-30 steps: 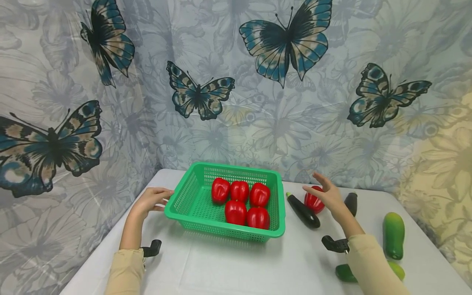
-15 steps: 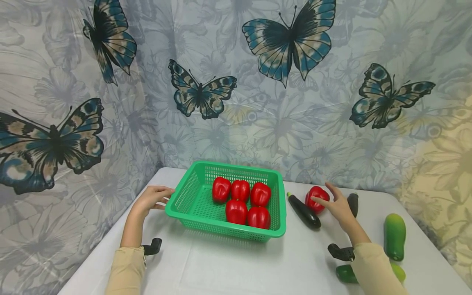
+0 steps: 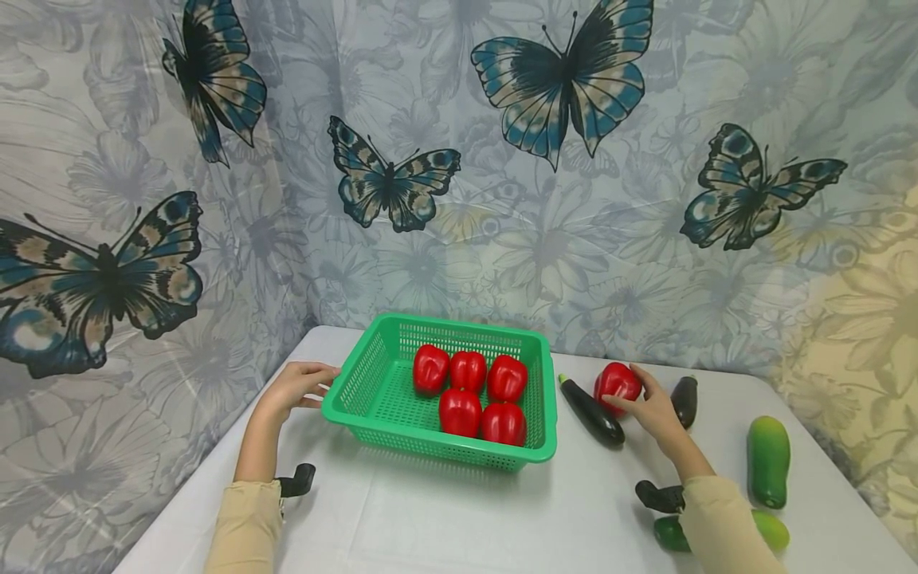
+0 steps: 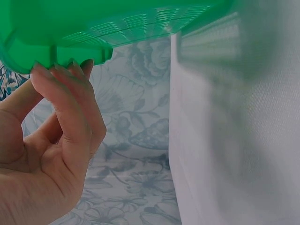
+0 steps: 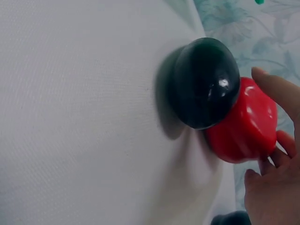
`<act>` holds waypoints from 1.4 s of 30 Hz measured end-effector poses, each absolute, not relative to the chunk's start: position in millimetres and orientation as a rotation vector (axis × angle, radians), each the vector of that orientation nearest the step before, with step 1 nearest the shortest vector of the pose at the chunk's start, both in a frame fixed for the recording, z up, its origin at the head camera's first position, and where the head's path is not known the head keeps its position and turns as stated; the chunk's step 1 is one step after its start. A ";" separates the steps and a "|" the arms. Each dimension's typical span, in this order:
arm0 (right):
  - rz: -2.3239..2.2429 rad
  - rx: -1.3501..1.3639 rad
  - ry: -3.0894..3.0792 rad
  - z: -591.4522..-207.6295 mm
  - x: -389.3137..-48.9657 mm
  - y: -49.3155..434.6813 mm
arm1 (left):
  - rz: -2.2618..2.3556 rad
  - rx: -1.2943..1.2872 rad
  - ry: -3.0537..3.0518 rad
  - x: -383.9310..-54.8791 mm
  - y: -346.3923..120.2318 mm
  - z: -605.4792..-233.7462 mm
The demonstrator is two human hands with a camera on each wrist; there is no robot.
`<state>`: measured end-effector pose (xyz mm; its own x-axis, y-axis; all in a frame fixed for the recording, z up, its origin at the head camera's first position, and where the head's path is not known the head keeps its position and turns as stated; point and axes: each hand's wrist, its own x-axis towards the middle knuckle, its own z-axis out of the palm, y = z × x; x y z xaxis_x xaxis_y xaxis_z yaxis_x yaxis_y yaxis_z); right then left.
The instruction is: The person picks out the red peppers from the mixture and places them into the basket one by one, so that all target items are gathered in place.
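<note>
My right hand (image 3: 654, 406) reaches round a red bell pepper (image 3: 617, 386), thumb on its near side and fingers on its far right side. In the right wrist view the same pepper (image 5: 248, 124) sits between thumb and fingers, partly behind the blunt end of a dark eggplant (image 5: 206, 84). That eggplant (image 3: 591, 412) lies just left of the pepper on the table. My left hand (image 3: 290, 388) holds the left rim of a green plastic basket (image 3: 437, 441), fingertips (image 4: 40, 70) at the edge in the left wrist view. Several red bell peppers (image 3: 460, 412) lie inside the basket.
A second eggplant (image 3: 684, 400) lies right of my right hand. Farther right is a green oblong vegetable (image 3: 768, 462). More green produce (image 3: 770, 530) lies partly under my right forearm. A butterfly-print cloth (image 3: 545, 263) hangs behind the white table (image 3: 445, 518).
My right hand moved right past the pepper's near side, then its thumb and fingers closed in on the pepper. The left hand and basket stay in place.
</note>
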<state>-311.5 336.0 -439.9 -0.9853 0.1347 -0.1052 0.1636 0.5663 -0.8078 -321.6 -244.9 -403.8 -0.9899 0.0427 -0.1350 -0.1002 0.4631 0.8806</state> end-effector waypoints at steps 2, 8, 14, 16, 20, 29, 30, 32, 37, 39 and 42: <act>-1.424 0.269 2.757 -440.8 -311.4 336.2 | 1.559 -0.052 2.567 -321.8 -244.5 -403.9; -1.408 0.286 2.784 -444.0 -312.2 337.0 | 1.555 -0.055 2.569 -323.3 -243.7 -404.1; -1.444 0.298 2.800 -449.3 -317.1 336.5 | 1.551 -0.058 2.573 -323.5 -243.9 -404.5; -1.456 0.300 2.805 -450.7 -318.6 335.9 | 1.551 -0.060 2.572 -323.2 -243.7 -404.6; -1.474 0.312 2.804 -452.4 -320.5 334.6 | 1.555 -0.062 2.569 -322.7 -243.3 -404.4; -1.500 0.334 2.798 -451.4 -318.4 333.2 | 1.557 -0.054 2.569 -322.5 -243.6 -404.4; -1.503 0.335 2.801 -451.5 -317.8 333.2 | 1.556 -0.055 2.570 -322.4 -243.6 -404.5; -1.520 0.335 2.801 -452.6 -317.4 333.7 | 1.557 -0.056 2.570 -322.4 -243.8 -404.8; -1.558 0.338 2.806 -454.9 -317.5 336.3 | 1.563 -0.051 2.564 -322.5 -244.5 -405.2; -1.569 0.347 2.815 -455.5 -318.3 337.0 | 1.565 -0.048 2.563 -322.6 -244.6 -405.1; -1.591 0.370 2.828 -456.2 -320.0 336.5 | 1.565 -0.048 2.563 -322.5 -244.5 -404.8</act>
